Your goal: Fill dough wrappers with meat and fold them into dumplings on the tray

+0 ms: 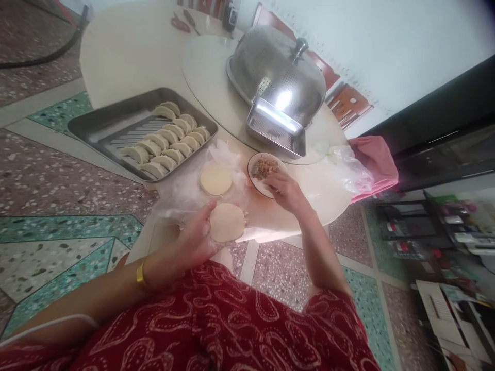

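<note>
A round dumpling wrapper (227, 222) rests on the fingers of my left hand (197, 233), the thumb over its left edge. My right hand (285, 190) is at a small bowl (259, 188), its fingers bent together over the near side. Whatever they pinch, if anything, is hidden. Chopped filling (265, 167) lies in the bowl. Between my left hand and the tray, more round wrapper dough (215, 179) sits on a crumpled plastic bag (185, 183). Several folded dumplings (158, 141) stand in rows in a metal tray (91, 129) on the left.
A perforated metal dome cover (276, 67) stands on the glass turntable (204, 67) at the back. A smaller metal pan (274, 136) leans in front of it. Red-handled scissors (180, 23) lie at the far edge. A clear plastic bag (351, 167) and pink cloth (377, 162) are at right.
</note>
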`<action>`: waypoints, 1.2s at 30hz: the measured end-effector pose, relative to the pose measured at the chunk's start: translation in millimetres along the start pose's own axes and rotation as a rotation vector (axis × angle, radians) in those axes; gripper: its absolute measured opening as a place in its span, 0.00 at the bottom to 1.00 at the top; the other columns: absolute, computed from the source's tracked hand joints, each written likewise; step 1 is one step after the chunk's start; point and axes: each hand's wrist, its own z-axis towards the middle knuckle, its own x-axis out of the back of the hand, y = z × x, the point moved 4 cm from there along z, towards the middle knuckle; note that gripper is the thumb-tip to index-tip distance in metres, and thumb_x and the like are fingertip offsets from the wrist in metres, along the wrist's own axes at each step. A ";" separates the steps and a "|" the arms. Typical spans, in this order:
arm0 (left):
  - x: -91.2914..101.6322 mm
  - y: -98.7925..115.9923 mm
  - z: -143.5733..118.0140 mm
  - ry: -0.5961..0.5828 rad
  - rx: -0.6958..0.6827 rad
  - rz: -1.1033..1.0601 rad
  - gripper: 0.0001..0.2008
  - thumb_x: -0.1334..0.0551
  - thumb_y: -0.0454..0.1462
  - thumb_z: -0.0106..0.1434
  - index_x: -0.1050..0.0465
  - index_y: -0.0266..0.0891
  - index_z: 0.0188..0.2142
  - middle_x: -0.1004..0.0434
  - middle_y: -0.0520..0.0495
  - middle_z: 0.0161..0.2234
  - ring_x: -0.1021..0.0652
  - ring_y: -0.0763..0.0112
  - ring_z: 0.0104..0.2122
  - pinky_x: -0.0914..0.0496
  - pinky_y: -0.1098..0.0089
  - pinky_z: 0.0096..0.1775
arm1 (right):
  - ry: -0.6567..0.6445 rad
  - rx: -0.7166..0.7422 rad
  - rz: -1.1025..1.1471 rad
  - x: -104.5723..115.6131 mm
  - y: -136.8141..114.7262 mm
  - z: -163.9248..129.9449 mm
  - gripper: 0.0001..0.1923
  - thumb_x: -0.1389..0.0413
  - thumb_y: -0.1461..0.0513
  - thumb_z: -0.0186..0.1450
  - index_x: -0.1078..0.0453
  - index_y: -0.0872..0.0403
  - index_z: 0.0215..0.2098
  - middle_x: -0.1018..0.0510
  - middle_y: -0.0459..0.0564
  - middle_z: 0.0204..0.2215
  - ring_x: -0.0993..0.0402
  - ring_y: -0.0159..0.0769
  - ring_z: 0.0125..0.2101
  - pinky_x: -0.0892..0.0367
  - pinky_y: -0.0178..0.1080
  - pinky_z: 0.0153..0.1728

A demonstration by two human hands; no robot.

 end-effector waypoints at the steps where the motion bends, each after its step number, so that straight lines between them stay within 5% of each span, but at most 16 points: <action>1: 0.3 -0.9 0.1 -0.006 0.001 0.001 0.25 0.54 0.44 0.73 0.36 0.30 0.60 0.19 0.32 0.42 0.18 0.55 0.42 0.25 0.57 0.45 | -0.007 0.016 -0.010 -0.4 -1.2 -7.7 0.11 0.49 0.62 0.68 0.23 0.49 0.39 0.18 0.50 0.36 0.23 0.41 0.40 0.26 0.49 0.43; 6: -1.8 -7.5 -1.1 -0.037 0.015 -0.005 0.26 0.52 0.44 0.72 0.39 0.28 0.62 0.19 0.31 0.42 0.18 0.54 0.42 0.25 0.57 0.45 | 0.002 -0.008 -0.018 2.7 -3.0 -35.4 0.10 0.47 0.60 0.69 0.24 0.45 0.42 0.17 0.48 0.38 0.23 0.40 0.41 0.26 0.49 0.45; 12: -4.8 -12.6 -4.2 -0.004 0.031 0.010 0.25 0.54 0.44 0.73 0.37 0.29 0.60 0.19 0.32 0.41 0.18 0.56 0.39 0.25 0.58 0.45 | 0.267 -0.104 -0.056 13.5 4.4 -25.8 0.14 0.52 0.55 0.71 0.25 0.45 0.42 0.17 0.49 0.39 0.22 0.42 0.43 0.29 0.54 0.49; 19: 2.5 -13.8 -5.1 -0.076 -0.007 0.024 0.27 0.50 0.45 0.71 0.40 0.29 0.63 0.20 0.30 0.45 0.18 0.53 0.43 0.25 0.56 0.44 | 0.180 -0.068 0.006 -5.6 16.8 2.6 0.18 0.53 0.50 0.70 0.24 0.48 0.38 0.16 0.52 0.37 0.22 0.45 0.41 0.30 0.54 0.48; 31: 1.8 -19.8 -3.4 -0.079 0.007 0.015 0.26 0.47 0.44 0.70 0.38 0.29 0.62 0.20 0.31 0.45 0.18 0.54 0.42 0.24 0.58 0.44 | 0.241 -0.117 0.048 -3.3 1.9 -62.5 0.12 0.48 0.54 0.69 0.24 0.47 0.39 0.16 0.50 0.37 0.22 0.42 0.40 0.26 0.50 0.43; 36: -1.3 -21.0 -3.8 -0.018 0.007 0.033 0.26 0.51 0.44 0.72 0.38 0.29 0.62 0.20 0.31 0.44 0.18 0.55 0.42 0.24 0.59 0.45 | 0.400 -0.217 0.044 5.4 1.9 -83.1 0.13 0.50 0.52 0.69 0.25 0.47 0.40 0.17 0.50 0.35 0.22 0.42 0.39 0.26 0.50 0.42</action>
